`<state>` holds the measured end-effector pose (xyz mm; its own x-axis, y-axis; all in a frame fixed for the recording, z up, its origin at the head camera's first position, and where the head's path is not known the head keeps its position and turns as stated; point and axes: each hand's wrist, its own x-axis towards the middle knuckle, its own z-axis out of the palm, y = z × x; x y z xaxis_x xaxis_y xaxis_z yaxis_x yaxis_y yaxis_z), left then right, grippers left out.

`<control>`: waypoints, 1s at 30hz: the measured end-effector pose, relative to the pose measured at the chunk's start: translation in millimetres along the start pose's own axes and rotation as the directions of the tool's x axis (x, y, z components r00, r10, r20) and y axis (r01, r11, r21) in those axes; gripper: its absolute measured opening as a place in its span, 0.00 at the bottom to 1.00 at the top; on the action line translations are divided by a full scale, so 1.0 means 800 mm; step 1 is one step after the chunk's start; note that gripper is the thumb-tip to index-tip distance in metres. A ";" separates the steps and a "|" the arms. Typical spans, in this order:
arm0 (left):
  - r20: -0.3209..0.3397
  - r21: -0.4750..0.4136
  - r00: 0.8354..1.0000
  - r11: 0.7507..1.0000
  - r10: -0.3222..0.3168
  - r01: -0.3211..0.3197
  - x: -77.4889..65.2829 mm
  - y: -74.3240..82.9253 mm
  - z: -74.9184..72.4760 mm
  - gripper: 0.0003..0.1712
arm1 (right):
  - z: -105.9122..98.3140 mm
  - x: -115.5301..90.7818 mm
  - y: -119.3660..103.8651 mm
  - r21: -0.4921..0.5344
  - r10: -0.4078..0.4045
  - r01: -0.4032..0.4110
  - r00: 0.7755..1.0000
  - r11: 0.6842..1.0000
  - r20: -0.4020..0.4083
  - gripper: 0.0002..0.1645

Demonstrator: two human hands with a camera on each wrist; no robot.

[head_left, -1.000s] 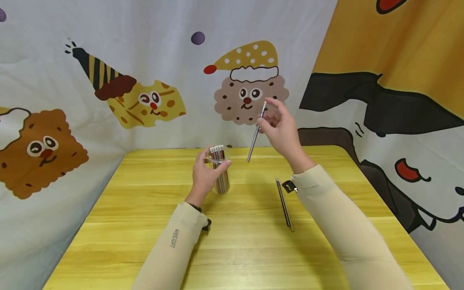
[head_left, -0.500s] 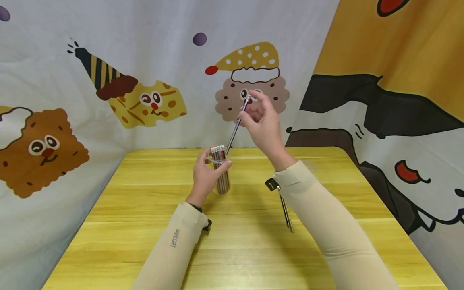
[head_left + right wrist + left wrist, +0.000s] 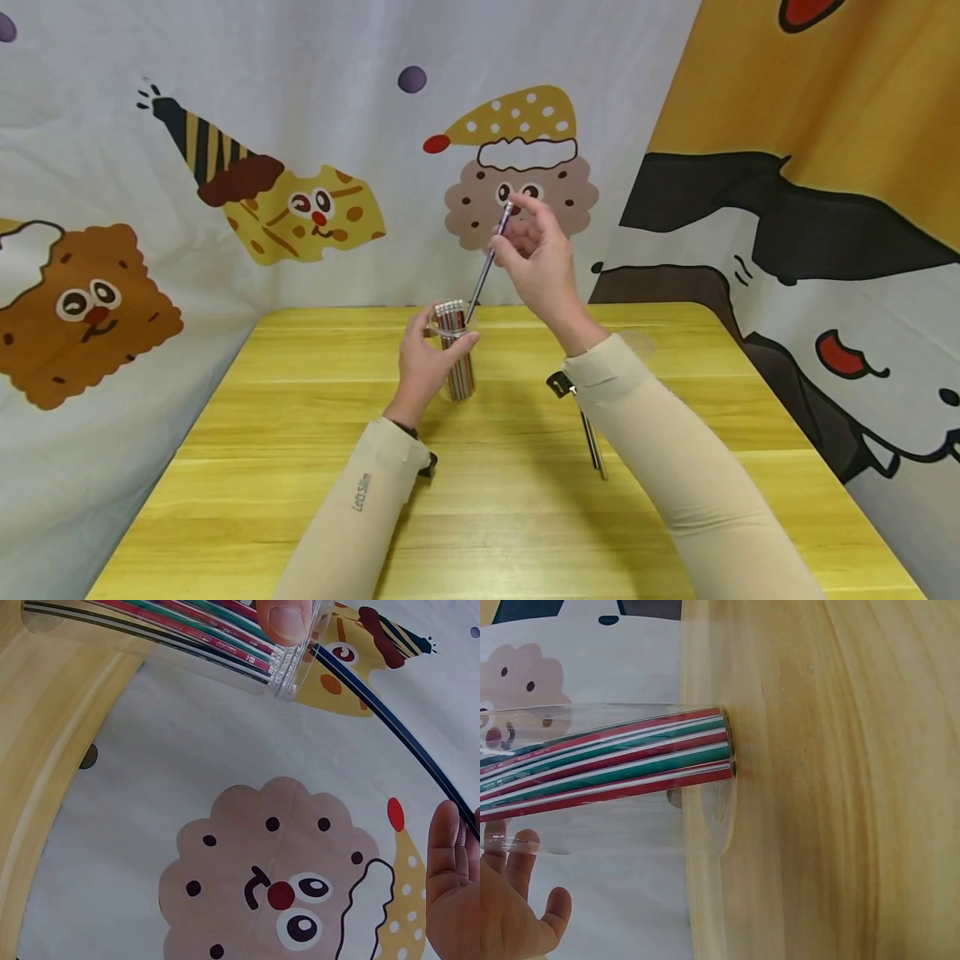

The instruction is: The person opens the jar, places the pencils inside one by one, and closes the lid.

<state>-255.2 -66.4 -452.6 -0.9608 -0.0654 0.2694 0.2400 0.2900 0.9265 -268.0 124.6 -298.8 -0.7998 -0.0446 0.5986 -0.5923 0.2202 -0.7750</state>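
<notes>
My left hand [image 3: 426, 362] grips a clear cylindrical tub [image 3: 615, 841] near its rim, and the tub stands upright on the table. Inside it leans a bundle of striped pencils [image 3: 459, 367], red, green and dark, with white ends upward. The left thumb lies across the tub near its mouth in the right wrist view. Above and to the right, my right hand [image 3: 546, 267] pinches a dark blue pencil [image 3: 486, 265] near its upper end. That pencil slants down to the left, its lower tip at the tub's mouth beside the bundle. How far it reaches inside is hard to tell.
Two pencils [image 3: 592, 446], one black and one gold-toned, lie on the wooden table [image 3: 315, 500], partly hidden by the right forearm. A faint clear disc [image 3: 639, 343] lies behind that forearm. A printed curtain [image 3: 330, 67] hangs at the table's far edge.
My right hand has moved left with the blue pencil, bringing its lower tip from the tub's right to its mouth, then slightly down. The left hand and tub stay in place.
</notes>
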 end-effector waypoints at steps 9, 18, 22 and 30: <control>0.002 -0.002 1.000 1.000 0.002 -0.002 -0.001 0.003 -0.001 0.49 | 0.008 -0.002 0.002 0.007 -0.008 0.008 1.000 1.000 0.011 0.32; 0.012 0.006 1.000 1.000 -0.003 0.003 0.001 0.001 -0.001 0.48 | 0.017 -0.005 0.007 -0.022 -0.018 0.018 0.999 1.000 0.028 0.31; 0.007 0.008 1.000 1.000 0.001 -0.001 0.000 0.001 -0.001 0.48 | 0.020 -0.007 0.009 -0.048 -0.019 0.021 0.999 0.999 0.043 0.30; 0.003 -0.005 1.000 1.000 0.018 -0.018 0.000 0.000 0.000 0.48 | 0.029 -0.016 0.018 -0.144 -0.017 0.032 0.994 0.989 0.105 0.30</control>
<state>-255.1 -66.8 -452.8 -0.9566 -0.0573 0.2856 0.2583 0.2860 0.9228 -268.9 105.8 -322.4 -0.7955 -0.1508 0.5868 -0.5974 0.3571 -0.7181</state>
